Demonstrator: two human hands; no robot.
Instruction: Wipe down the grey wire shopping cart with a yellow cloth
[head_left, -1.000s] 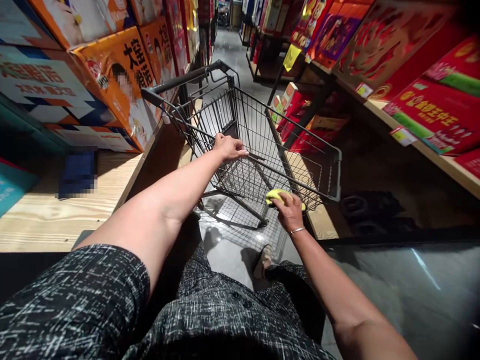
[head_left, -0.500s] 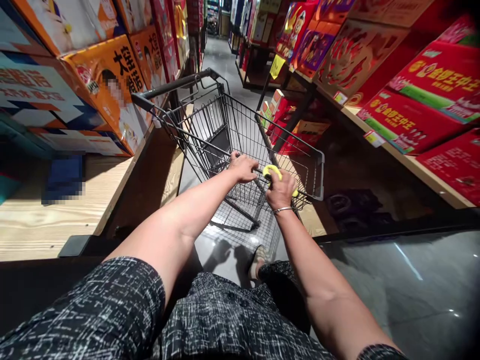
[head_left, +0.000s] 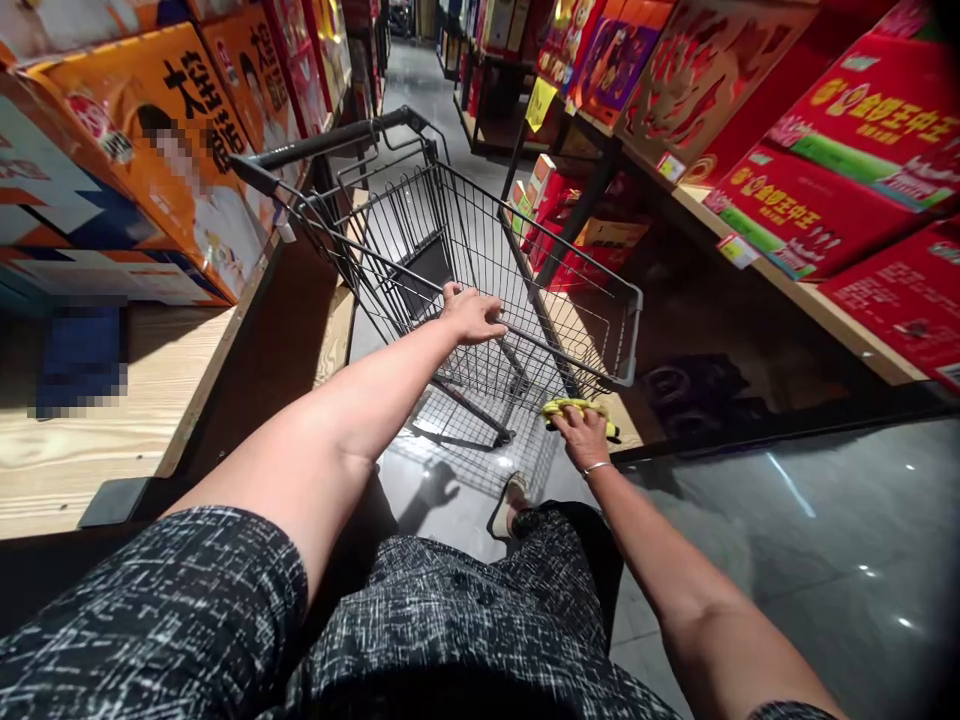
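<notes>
A black wire shopping cart [head_left: 600, 300] stands in the aisle in front of me, its handle at the far end. My left hand [head_left: 474, 314] is closed over the near top rim of the basket. Lower down, my right hand [head_left: 581, 432] presses a yellow cloth [head_left: 576, 407] against the lower front of the cart's basket, fingers closed on the cloth. A thin bracelet sits on that wrist. My foot in a sandal [head_left: 510, 500] shows below the cart.
A wooden shelf [head_left: 90, 450] with orange and blue boxes [head_left: 172, 150] runs along the left. Red gift boxes [head_left: 825, 190] fill the slanted shelf on the right, with more red boxes [head_left: 555, 200] low beside the cart. Glossy grey floor [head_left: 787, 560] lies to my right.
My right hand with the yellow cloth went from the lower front edge up to the rim beside my left hand, then back down and right. My left hand stayed on the rim.
</notes>
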